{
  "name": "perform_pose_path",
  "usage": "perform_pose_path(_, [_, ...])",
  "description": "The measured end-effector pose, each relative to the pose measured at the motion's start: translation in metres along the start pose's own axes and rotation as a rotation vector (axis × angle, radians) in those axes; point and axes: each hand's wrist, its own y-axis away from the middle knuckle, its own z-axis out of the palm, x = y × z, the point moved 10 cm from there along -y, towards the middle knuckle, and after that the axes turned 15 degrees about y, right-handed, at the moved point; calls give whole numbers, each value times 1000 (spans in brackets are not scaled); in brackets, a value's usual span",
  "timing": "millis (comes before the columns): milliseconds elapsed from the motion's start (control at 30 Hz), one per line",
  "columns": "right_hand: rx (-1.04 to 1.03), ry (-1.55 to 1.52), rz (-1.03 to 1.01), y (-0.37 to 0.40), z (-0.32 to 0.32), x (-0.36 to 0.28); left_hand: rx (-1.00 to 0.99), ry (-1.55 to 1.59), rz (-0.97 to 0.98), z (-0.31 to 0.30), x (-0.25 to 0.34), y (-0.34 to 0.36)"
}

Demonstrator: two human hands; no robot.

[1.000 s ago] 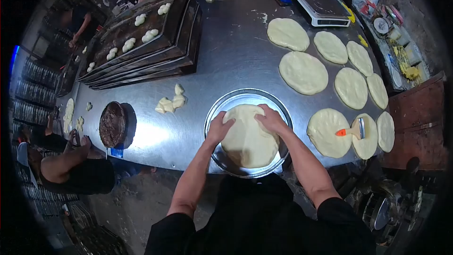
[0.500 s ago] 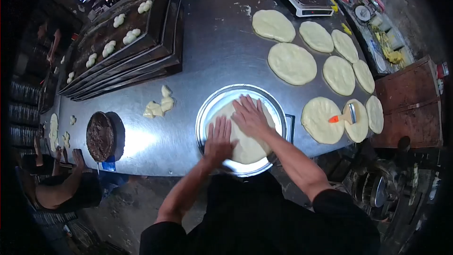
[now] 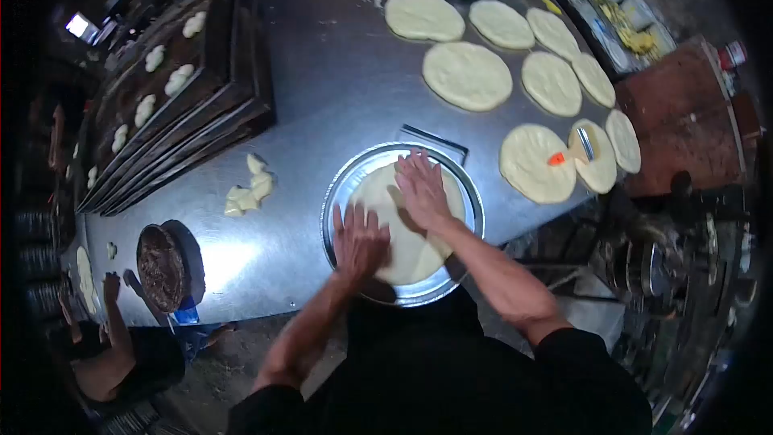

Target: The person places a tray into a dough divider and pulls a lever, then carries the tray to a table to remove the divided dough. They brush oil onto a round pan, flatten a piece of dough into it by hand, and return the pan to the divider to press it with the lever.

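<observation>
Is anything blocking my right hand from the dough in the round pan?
Nothing visible does: your right hand is over the dough in the round pan, and your left hand is off to its side, not between.

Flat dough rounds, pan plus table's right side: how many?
10. One dough round in the pan; nine on the table at right: three far rounds, three middle rounds, three near rounds. None looks fully hidden.

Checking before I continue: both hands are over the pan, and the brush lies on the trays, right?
Not there: the brush lies across two dough discs, as the head view shows. The left hand and right hand are indeed over the pan.
</observation>
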Motion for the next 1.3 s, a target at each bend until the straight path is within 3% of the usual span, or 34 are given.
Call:
perform_pose_path(33, [108, 92, 55, 9, -4, -5, 329, -43, 321, -28, 32, -8])
perform_pose_path(100, [258, 262, 167, 35, 11, 0, 67, -127, 637, 10, 53, -46])
perform_pose_path(267, [137, 423, -31, 59, 11, 38, 104, 47, 468, 5, 33, -14])
perform_pose_path(333, [-110, -77, -62, 36, 13, 45, 83, 25, 286, 3, 21, -18])
perform_pose_path(367, [-91, -80, -60, 34, 11, 35, 86, 14, 301, 2, 23, -28])
perform_pose_path(433, [213, 238, 142, 53, -7, 27, 209, -44, 607, 1, 58, -33])
perform_pose_path(467, [294, 309, 139, 61, 3, 32, 114, -172, 738, 17, 68, -39])
perform_pose_path(500, [292, 307, 152, 70, 13, 49, 104, -169, 745, 18, 69, -34])
perform_pose_path(567, [181, 401, -3, 67, 5, 52, 122, 14, 485, 10, 49, -42])
perform_pose_path(633, [87, 346, -144, 49, 4, 52, 124, -21, 407, 15, 42, -28])
perform_pose_path(700, [-120, -66, -56, 30, -1, 65, -42, -48, 100, 32, 12, -35])
perform_pose_path(733, [54, 84, 51, 33, -19, 61, -205, -132, 14, 23, 27, -42])
perform_pose_path(767, [209, 238, 161, 45, -27, 50, -214, -121, 24, 34, 28, -60])
perform_pose_path(833, [222, 349, 286, 74, 0, 71, -26, 40, 572, 43, 69, -69])
perform_pose_path(967, [126, 437, -108, 55, -19, 76, 111, -28, 404, 27, 55, -49])
perform_pose_path(1033, [-99, -38, -56, 27, -22, 90, 135, 24, 339, 16, 53, -39])
perform_pose_path(1100, [262, 83, 135, 40, -60, 72, 121, -84, 298, 10, 67, -44])
perform_pose_path(1133, [292, 200, 184, 49, -49, 66, 187, 55, 499, 10, 90, -56])
perform_pose_path(1167, [288, 283, 245, 62, -32, 67, 73, -140, 609, 38, 103, -71])
perform_pose_path(1233, [231, 400, 112, 81, -21, 91, 22, 59, 567, 41, 83, -78])
perform_pose_path(1300, [195, 421, 83, 72, -26, 112, 105, -2, 491, 38, 82, -84])
